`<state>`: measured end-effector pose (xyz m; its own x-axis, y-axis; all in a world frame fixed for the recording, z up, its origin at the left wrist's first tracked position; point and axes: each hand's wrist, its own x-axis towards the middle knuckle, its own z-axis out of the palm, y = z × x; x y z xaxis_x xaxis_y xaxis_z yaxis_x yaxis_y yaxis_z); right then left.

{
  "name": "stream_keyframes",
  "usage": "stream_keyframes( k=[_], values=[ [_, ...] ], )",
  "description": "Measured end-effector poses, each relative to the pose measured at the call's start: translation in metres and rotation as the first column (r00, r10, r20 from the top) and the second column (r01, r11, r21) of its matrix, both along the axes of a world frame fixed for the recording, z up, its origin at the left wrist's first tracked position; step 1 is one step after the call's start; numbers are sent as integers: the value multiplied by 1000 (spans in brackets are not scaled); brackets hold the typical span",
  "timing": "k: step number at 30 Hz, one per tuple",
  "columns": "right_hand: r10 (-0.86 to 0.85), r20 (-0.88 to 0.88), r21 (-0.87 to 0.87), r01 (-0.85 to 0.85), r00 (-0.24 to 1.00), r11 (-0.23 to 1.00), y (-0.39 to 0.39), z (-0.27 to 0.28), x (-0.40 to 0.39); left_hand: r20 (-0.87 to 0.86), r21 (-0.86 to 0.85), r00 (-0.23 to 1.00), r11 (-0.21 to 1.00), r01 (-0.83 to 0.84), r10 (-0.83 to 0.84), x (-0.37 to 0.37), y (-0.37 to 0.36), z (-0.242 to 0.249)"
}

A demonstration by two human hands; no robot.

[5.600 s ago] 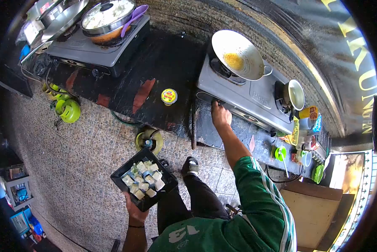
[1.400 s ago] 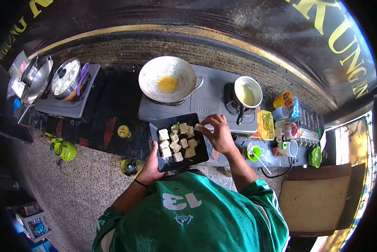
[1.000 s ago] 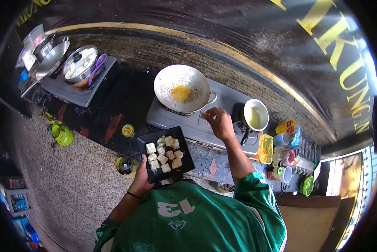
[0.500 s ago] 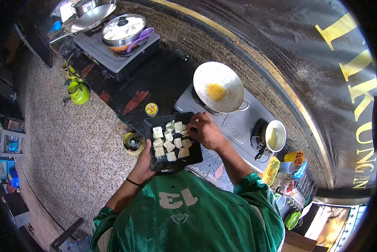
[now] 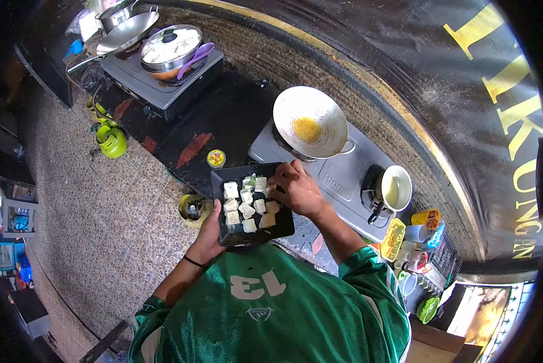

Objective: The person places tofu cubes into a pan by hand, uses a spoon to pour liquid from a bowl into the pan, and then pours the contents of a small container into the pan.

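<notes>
A black square tray point(image 5: 247, 239) is held in front of my chest, with several whitish, floured-looking cubes point(image 5: 246, 210) spread over its bottom. My left hand point(image 5: 208, 231) grips the tray's left side, thumb up along the rim. Over the tray's far right corner, my right hand point(image 5: 298, 190) has its fingers bent and drawn together among the cubes. Whatever those fingertips hold is hidden beneath them. Just beyond the tray, a pale wok point(image 5: 333, 112) with yellowish oil in its bottom rests on a grey gas stove point(image 5: 339, 181).
A small saucepan point(image 5: 398, 189) sits on the stove's right burner. Cups and packets crowd a rack point(image 5: 431, 279) at right. Farther left, a second stove point(image 5: 126, 75) carries a lidded pan point(image 5: 173, 51) with a purple spoon point(image 5: 197, 59). A small round tub point(image 5: 216, 159) stands beyond the tray.
The tray and my left hand have shifted slightly right in the view. My right hand stays bent over the same corner. The camera view has turned a little.
</notes>
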<state>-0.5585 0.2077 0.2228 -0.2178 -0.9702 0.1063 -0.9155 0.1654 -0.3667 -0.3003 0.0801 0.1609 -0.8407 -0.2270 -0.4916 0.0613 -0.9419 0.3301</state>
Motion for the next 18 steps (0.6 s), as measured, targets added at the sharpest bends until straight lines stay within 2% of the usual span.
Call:
stream_keyframes(
  k=[5, 11, 14, 16, 18],
  values=[
    [-6, -72, -31, 4, 997, 1000, 7, -5, 6, 10, -5, 1000, 1000, 14, -14, -1, 4, 5],
    [-38, 12, -63, 38, 999, 997, 17, 6, 4, -17, 6, 999, 1000, 31, -31, -1, 6, 2],
    [-106, 48, -127, 112, 993, 986, 26, 3, -5, -30, 26, 999, 999, 42, -41, 0, 7, -2],
    [-209, 96, -147, 222, 973, 964, 29, 5, -10, -47, 41, 998, 998, 50, -48, 0, 9, -5],
    [-200, 100, -185, 216, 975, 959, 31, 8, -17, -49, 37, 998, 999, 31, -29, -1, 10, -7]
  ],
)
